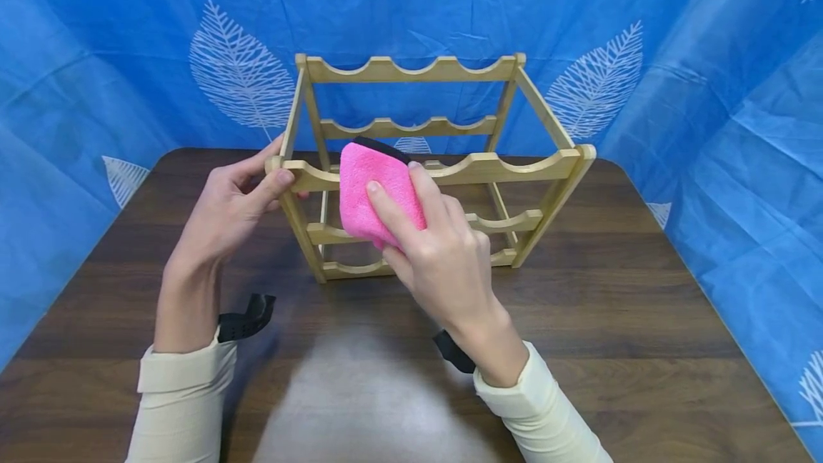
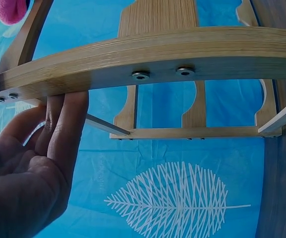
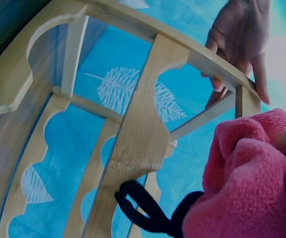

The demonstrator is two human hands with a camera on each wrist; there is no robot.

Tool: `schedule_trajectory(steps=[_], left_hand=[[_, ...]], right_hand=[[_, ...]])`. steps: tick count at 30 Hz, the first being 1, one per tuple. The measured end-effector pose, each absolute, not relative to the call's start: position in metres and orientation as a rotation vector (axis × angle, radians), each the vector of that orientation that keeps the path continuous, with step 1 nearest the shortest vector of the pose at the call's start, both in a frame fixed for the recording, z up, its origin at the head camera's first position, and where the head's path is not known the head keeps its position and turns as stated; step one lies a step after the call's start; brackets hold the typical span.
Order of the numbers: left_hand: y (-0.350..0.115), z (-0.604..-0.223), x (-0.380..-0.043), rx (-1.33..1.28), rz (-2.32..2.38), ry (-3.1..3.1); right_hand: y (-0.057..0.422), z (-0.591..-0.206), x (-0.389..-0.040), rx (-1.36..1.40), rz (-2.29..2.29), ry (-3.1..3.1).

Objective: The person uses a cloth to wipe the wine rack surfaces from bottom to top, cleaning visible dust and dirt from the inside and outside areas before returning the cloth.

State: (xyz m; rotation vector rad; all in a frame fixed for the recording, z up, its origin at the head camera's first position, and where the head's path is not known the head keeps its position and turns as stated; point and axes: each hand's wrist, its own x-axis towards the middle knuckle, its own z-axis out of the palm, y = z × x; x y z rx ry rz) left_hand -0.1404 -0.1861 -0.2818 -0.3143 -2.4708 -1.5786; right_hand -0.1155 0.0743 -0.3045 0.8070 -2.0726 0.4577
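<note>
A wooden bottle rack (image 1: pixel 495 168) with scalloped rails stands upright on the table. At its front left top corner, my left hand (image 1: pixel 228 206) grips the frame, thumb on the front and fingers behind the post. My right hand (image 1: pixel 444 256) holds a folded pink plush cloth (image 1: pixel 373 191) with black trim against the front top rail, left of its middle. In the right wrist view, a black loop (image 3: pixel 148 208) hangs from the cloth beside a scalloped rail (image 3: pixel 138 129). Bolt heads (image 2: pixel 140 75) show on the rack's side post in the left wrist view.
The dark wood-grain table (image 1: pixel 617 320) extends around the rack, with a bright patch of light at the front. Behind and at both sides hangs a blue curtain (image 1: pixel 411 6) with white leaf prints. Black straps (image 1: pixel 247 316) circle both wrists.
</note>
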Motion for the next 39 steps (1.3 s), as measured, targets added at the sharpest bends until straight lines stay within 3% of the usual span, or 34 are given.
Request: schedule_trajectory(steps=[10, 39], left_hand=[[-0.187, -0.285, -0.143, -0.258, -1.612, -2.466], [-0.193, -0.286, -0.145, -0.354, -1.611, -2.472]], right_hand=[[0.045, -0.329, -0.119, 1.016, 0.253, -2.012], [0.064, -0.329, -0.127, 0.752, 0.487, -2.05]])
